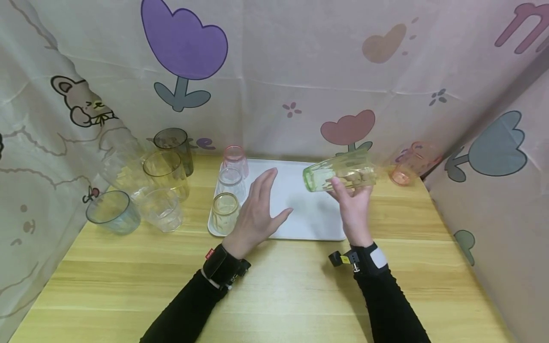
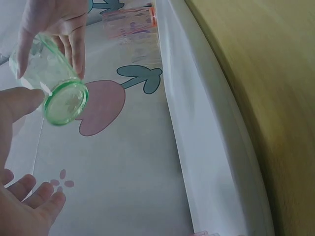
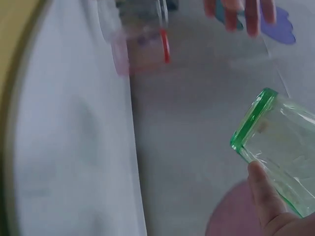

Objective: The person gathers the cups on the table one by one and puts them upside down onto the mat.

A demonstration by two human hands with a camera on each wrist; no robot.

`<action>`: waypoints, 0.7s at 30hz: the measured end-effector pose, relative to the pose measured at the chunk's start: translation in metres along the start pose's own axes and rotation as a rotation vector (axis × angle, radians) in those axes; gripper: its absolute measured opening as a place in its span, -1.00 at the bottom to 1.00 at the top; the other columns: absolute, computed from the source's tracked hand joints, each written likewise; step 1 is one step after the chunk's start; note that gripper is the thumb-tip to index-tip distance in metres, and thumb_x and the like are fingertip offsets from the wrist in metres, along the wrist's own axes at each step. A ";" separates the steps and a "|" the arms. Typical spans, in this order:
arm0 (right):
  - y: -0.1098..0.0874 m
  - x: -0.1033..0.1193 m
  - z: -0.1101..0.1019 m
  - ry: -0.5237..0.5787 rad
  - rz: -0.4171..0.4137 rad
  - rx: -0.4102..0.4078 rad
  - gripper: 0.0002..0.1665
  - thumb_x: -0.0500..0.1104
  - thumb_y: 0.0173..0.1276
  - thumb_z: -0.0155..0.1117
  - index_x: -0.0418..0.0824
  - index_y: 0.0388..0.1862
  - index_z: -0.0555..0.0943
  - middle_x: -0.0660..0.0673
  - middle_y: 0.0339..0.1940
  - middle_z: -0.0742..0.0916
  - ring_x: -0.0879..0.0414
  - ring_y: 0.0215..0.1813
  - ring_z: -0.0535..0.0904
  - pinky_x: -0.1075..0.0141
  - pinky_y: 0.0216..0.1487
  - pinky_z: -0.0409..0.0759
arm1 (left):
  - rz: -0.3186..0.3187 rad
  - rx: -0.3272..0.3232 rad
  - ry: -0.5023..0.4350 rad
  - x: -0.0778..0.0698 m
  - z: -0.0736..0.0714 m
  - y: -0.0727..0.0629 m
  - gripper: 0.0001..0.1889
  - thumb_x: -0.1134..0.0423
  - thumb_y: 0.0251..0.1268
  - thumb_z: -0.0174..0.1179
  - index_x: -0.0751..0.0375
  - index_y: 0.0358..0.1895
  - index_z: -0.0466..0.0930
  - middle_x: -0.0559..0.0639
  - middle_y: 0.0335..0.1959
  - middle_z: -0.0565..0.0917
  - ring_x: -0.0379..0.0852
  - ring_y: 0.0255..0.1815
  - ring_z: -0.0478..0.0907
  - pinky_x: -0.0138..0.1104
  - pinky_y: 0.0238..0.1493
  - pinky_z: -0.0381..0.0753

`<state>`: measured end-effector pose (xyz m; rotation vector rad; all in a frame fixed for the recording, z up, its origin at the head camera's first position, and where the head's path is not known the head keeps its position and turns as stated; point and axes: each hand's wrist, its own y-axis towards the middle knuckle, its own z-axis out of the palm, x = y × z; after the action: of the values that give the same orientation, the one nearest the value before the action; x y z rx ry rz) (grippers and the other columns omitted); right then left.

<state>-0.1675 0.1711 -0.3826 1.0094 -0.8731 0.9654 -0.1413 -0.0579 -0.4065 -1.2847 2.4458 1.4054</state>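
My right hand (image 1: 355,209) holds a pale green tumbler (image 1: 339,171) above the right half of a white tray (image 1: 300,219). The tumbler lies tipped on its side, its thick green base (image 2: 66,103) pointing left toward my other hand. With fingers extended and thumb spread, my left hand (image 1: 257,214) hovers over the tray's left part, holding nothing. Beside it, a pink glass (image 1: 236,162), a clear glass (image 1: 231,182) and an amber glass (image 1: 225,214) stand in a row along the tray's left edge, the pink one base up.
Left of the tray are several glasses, among them a dark grey one (image 1: 180,147), an amber one (image 1: 167,174), a clear one (image 1: 160,209) and a bluish one (image 1: 113,212). An orange-pink glass (image 1: 407,169) stands at the back right. Printed curtains (image 1: 274,57) enclose the wooden table (image 1: 279,295).
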 end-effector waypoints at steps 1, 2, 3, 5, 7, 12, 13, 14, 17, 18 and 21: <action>-0.003 -0.001 0.003 -0.004 0.003 0.019 -0.23 -0.40 0.41 0.31 -0.03 0.46 0.19 -0.13 0.14 0.59 0.10 -0.10 0.78 0.11 0.02 0.80 | 0.000 -0.001 -0.001 0.000 0.000 0.000 0.02 0.16 0.12 0.56 0.43 0.54 0.13 0.32 0.49 0.32 0.18 0.50 0.36 -0.14 0.55 0.43; -0.005 -0.003 0.006 -0.007 0.009 0.037 -0.23 -0.40 0.42 0.30 -0.01 0.46 0.20 -0.12 0.15 0.60 0.10 -0.10 0.78 0.11 0.02 0.80 | 0.001 -0.001 -0.001 0.000 -0.001 0.000 0.02 0.15 0.12 0.55 0.43 0.54 0.13 0.32 0.49 0.33 0.18 0.50 0.36 -0.14 0.55 0.43; -0.007 -0.004 0.009 -0.007 0.016 0.054 -0.24 -0.40 0.42 0.29 0.00 0.45 0.20 -0.12 0.15 0.59 0.11 -0.09 0.78 0.11 0.02 0.80 | 0.003 -0.001 0.000 0.000 -0.001 0.000 0.01 0.14 0.12 0.55 0.43 0.54 0.13 0.32 0.49 0.33 0.18 0.49 0.36 -0.14 0.55 0.43; -0.012 -0.007 0.014 -0.010 0.029 0.087 -0.27 -0.40 0.43 0.28 0.00 0.43 0.23 -0.12 0.14 0.61 0.12 -0.09 0.79 0.13 0.03 0.80 | 0.009 -0.002 0.000 0.000 -0.001 0.000 0.01 0.14 0.11 0.56 0.43 0.54 0.14 0.32 0.48 0.33 0.18 0.49 0.37 -0.13 0.55 0.44; -0.015 -0.010 0.018 -0.011 0.036 0.121 -0.28 -0.41 0.43 0.27 -0.02 0.44 0.24 -0.12 0.13 0.62 0.12 -0.08 0.79 0.13 0.04 0.80 | 0.018 -0.008 0.000 0.000 -0.001 0.001 0.01 0.15 0.10 0.57 0.43 0.53 0.15 0.32 0.48 0.34 0.18 0.48 0.38 -0.13 0.54 0.45; -0.024 -0.015 0.025 -0.028 0.049 0.191 -0.25 -0.41 0.45 0.22 -0.06 0.49 0.17 -0.13 0.16 0.60 0.10 -0.03 0.78 0.14 0.04 0.80 | 0.036 -0.011 0.002 0.000 -0.001 0.001 0.02 0.16 0.07 0.58 0.43 0.53 0.15 0.33 0.47 0.35 0.19 0.47 0.39 -0.13 0.55 0.44; -0.026 -0.016 0.026 -0.029 0.055 0.199 -0.25 -0.41 0.46 0.21 -0.08 0.50 0.15 -0.15 0.17 0.59 0.09 -0.02 0.78 0.15 0.04 0.80 | 0.038 -0.006 0.002 0.000 -0.001 0.001 0.03 0.16 0.07 0.58 0.42 0.53 0.15 0.33 0.47 0.35 0.19 0.47 0.39 -0.14 0.55 0.44; -0.027 -0.017 0.027 -0.028 0.063 0.207 -0.24 -0.41 0.46 0.20 -0.09 0.50 0.12 -0.16 0.18 0.58 0.07 0.00 0.78 0.16 0.05 0.80 | 0.042 -0.003 0.004 0.000 -0.001 0.001 0.03 0.17 0.06 0.59 0.42 0.54 0.15 0.33 0.47 0.35 0.19 0.47 0.39 -0.14 0.55 0.43; -0.032 -0.018 0.030 -0.019 0.078 0.233 -0.21 -0.42 0.47 0.18 -0.15 0.52 0.04 -0.19 0.21 0.54 0.03 0.03 0.77 0.17 0.08 0.79 | 0.048 0.009 0.008 0.001 0.000 0.000 0.05 0.18 0.05 0.60 0.41 0.55 0.13 0.33 0.47 0.35 0.19 0.46 0.39 -0.13 0.55 0.44; -0.033 -0.019 0.031 -0.018 0.081 0.244 -0.20 -0.41 0.47 0.17 -0.16 0.53 0.03 -0.20 0.22 0.53 0.02 0.05 0.77 0.16 0.09 0.78 | 0.047 0.014 0.007 0.001 0.000 0.000 0.06 0.18 0.04 0.60 0.41 0.55 0.13 0.33 0.47 0.35 0.19 0.46 0.39 -0.13 0.55 0.45; -0.036 -0.020 0.034 -0.014 0.081 0.281 -0.17 -0.39 0.47 0.17 -0.13 0.56 0.01 -0.20 0.27 0.51 0.03 0.11 0.76 0.15 0.13 0.76 | 0.040 0.024 0.007 0.000 0.000 0.000 0.06 0.18 0.04 0.60 0.39 0.55 0.12 0.33 0.46 0.35 0.19 0.45 0.41 -0.14 0.53 0.47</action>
<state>-0.1450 0.1264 -0.4008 1.2277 -0.8091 1.1731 -0.1419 -0.0578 -0.4067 -1.2452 2.4981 1.3790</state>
